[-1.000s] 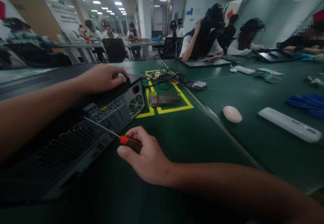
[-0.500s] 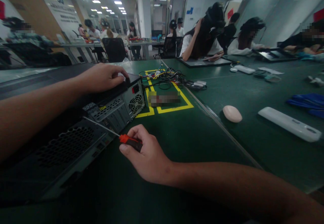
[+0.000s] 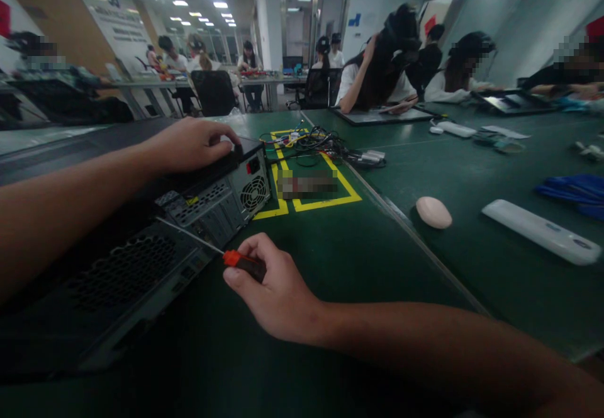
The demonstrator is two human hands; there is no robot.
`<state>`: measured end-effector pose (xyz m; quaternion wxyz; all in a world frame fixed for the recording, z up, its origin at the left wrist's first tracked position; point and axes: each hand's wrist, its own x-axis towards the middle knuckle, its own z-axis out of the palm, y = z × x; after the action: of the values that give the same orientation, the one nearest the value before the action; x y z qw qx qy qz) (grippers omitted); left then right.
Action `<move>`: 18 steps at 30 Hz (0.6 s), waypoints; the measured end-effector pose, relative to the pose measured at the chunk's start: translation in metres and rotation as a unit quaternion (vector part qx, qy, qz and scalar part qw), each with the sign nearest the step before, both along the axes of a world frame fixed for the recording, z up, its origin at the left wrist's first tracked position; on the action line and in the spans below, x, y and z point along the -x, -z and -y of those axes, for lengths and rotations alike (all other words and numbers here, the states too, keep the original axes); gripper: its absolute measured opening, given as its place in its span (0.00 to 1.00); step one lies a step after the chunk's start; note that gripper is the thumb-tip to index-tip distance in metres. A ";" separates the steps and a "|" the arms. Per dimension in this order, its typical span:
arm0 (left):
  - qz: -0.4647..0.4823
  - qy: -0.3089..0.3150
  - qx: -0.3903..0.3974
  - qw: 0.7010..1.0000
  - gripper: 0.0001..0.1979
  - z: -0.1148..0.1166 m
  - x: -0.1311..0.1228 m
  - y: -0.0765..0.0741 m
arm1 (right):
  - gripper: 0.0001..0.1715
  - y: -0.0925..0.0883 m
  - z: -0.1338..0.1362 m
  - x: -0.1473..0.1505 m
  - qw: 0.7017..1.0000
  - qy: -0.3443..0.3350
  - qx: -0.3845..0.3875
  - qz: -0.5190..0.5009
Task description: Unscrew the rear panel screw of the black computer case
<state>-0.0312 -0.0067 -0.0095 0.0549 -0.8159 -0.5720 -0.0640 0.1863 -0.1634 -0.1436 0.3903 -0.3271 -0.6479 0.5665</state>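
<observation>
A black desktop computer case (image 3: 127,279) lies at the left, its metal back panel with a round fan grille turned towards the right. On its top, near the back edge, rests my left hand (image 3: 198,144), fingers curled down against the case. My right hand (image 3: 278,286) is closed around the red and black handle of a screwdriver (image 3: 245,265). The thin shaft points up and left to the edge of the back panel. Whether its tip sits in a screw is too dark to tell.
Tangled cables (image 3: 321,144) lie behind the case by yellow tape (image 3: 330,204) on the green table. A blurred-out item sits inside the tape. To the right are a pale rounded object (image 3: 433,213), a long white device (image 3: 540,231) and blue gloves (image 3: 576,192). People sit at tables beyond.
</observation>
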 end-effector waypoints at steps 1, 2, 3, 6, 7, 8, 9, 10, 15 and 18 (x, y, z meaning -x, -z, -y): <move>0.001 -0.001 -0.002 1.000 0.28 0.000 0.000 0.000 | 0.11 0.000 0.000 0.000 1.000 -0.003 0.002 -0.001; 0.000 -0.001 -0.003 1.000 0.28 0.000 0.000 0.000 | 0.11 -0.001 0.000 -0.001 1.000 -0.005 0.004 -0.003; -0.001 0.000 -0.004 1.000 0.28 0.000 0.001 0.000 | 0.11 -0.001 0.000 -0.001 1.000 -0.006 0.005 -0.006; -0.004 0.009 -0.007 1.000 0.28 -0.002 0.002 0.001 | 0.10 -0.002 0.001 -0.001 1.000 -0.004 0.008 -0.004; -0.002 0.010 -0.008 1.000 0.28 -0.002 0.003 0.001 | 0.10 -0.002 0.001 -0.001 1.000 -0.002 0.007 -0.003; 0.000 0.010 -0.007 1.000 0.28 -0.002 0.003 0.001 | 0.10 -0.002 0.001 0.000 1.000 -0.001 0.006 -0.003; 0.001 0.010 -0.006 1.000 0.28 -0.002 0.003 0.001 | 0.10 -0.001 0.001 0.000 1.000 0.002 0.004 -0.002; 0.003 0.009 -0.005 1.000 0.28 -0.002 0.004 0.001 | 0.10 0.000 0.001 0.001 1.000 0.005 0.003 -0.002; -0.003 0.005 -0.010 1.000 0.28 -0.002 0.003 0.001 | 0.07 0.005 -0.001 0.001 0.999 0.013 -0.038 0.009; -0.007 0.005 -0.008 1.000 0.28 -0.002 0.002 0.002 | 0.10 0.007 -0.002 0.002 0.996 0.022 -0.077 0.024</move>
<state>-0.0337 -0.0046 -0.0112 0.0645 -0.8189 -0.5669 -0.0632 0.1846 -0.1614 -0.1501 0.4108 -0.3239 -0.6917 0.4979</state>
